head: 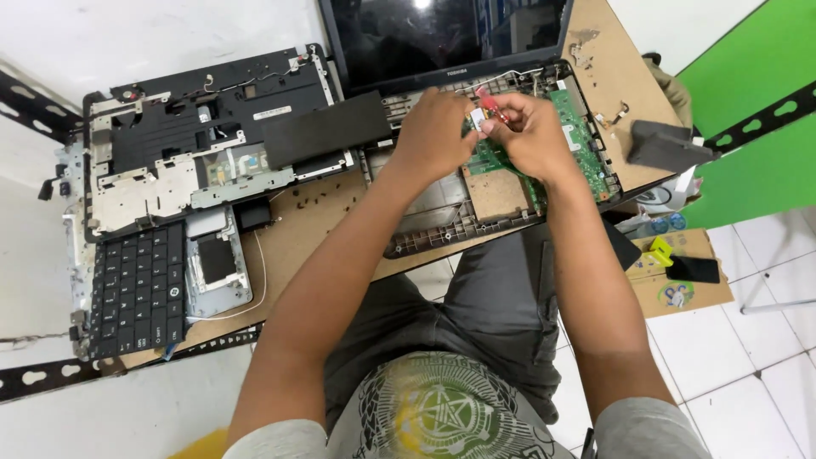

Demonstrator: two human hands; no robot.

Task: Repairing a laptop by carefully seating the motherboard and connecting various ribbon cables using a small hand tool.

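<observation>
An opened laptop base [442, 223] lies on a wooden bench, its green motherboard [583, 146] exposed and its dark screen [446, 34] tilted up behind. My left hand [433, 132] and my right hand [529, 132] meet above the board. Both pinch a small silver part [478, 117] between the fingertips. A red-handled tool [491, 104] sticks out of my right hand's grip, though how it is held is partly hidden.
A removed black top cover [170, 144] with a black battery [327, 129] on it lies at left. A loose keyboard [140, 285] and touchpad plate [217, 263] sit near the bench's front left. A cardboard box [680, 272] stands on the tiled floor at right.
</observation>
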